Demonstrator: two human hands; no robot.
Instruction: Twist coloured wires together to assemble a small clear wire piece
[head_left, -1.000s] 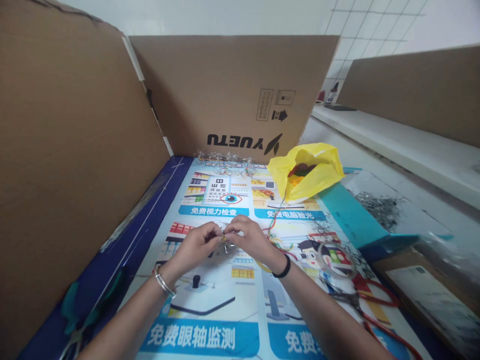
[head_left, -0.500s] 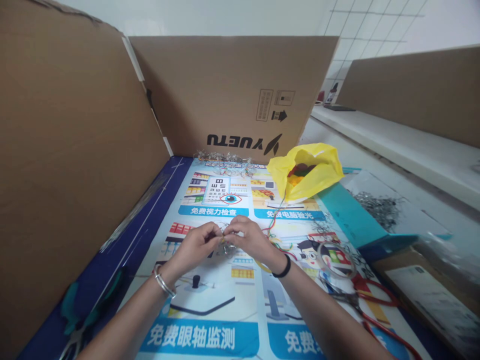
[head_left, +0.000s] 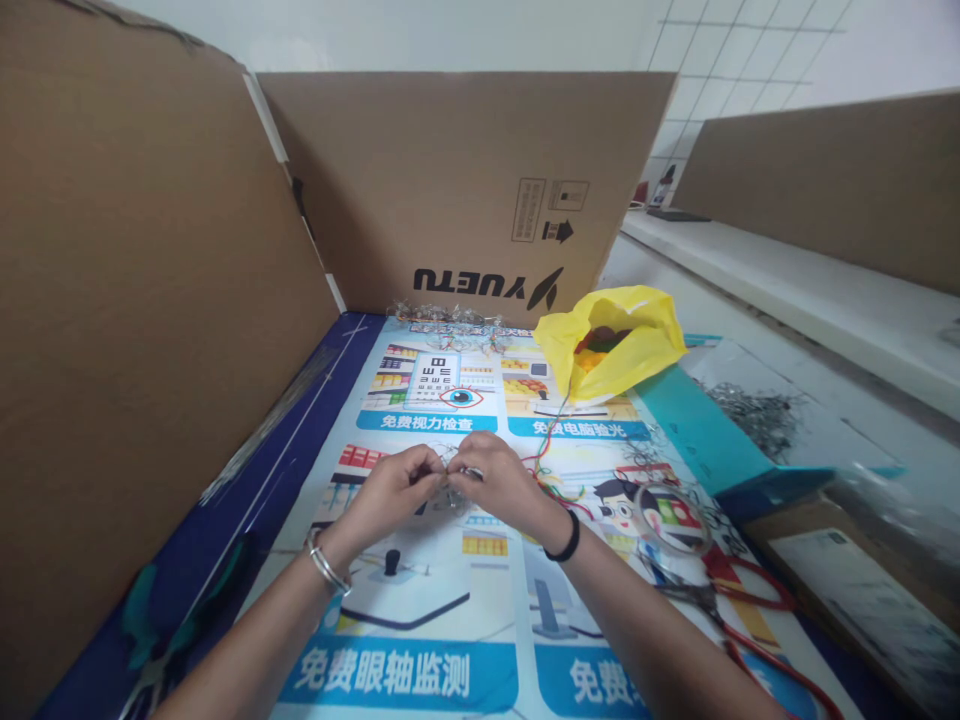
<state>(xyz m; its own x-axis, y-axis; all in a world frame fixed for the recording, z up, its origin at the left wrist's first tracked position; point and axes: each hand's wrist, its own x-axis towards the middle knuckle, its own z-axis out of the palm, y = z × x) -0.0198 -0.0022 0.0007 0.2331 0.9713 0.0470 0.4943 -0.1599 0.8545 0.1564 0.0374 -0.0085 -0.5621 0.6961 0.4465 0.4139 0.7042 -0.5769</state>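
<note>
Both hands meet over the middle of the printed poster (head_left: 420, 640), fingertips almost touching. My left hand (head_left: 401, 485) pinches a small bundle of thin silvery wire (head_left: 452, 497), which hangs just below the fingers. From the other side my right hand (head_left: 495, 478) has its thumb and fingers closed on the same wire piece. Its fine detail is too small to make out. Just right of the right hand lie loose red, green and yellow cords (head_left: 551, 480), which run up to a yellow plastic bag (head_left: 637, 335).
Red-handled scissors (head_left: 750, 590) and a tape roll (head_left: 673, 520) lie at right. Teal-handled pliers (head_left: 161, 635) are at lower left. Wire pieces (head_left: 442, 315) line the back, below a cardboard panel (head_left: 450, 180). More dark wire (head_left: 757, 415) is piled at far right, beyond a teal folder (head_left: 697, 430).
My right hand's fingers have curled and shifted slightly at the wire bundle. My left hand stays nearly still, and the objects around have not moved.
</note>
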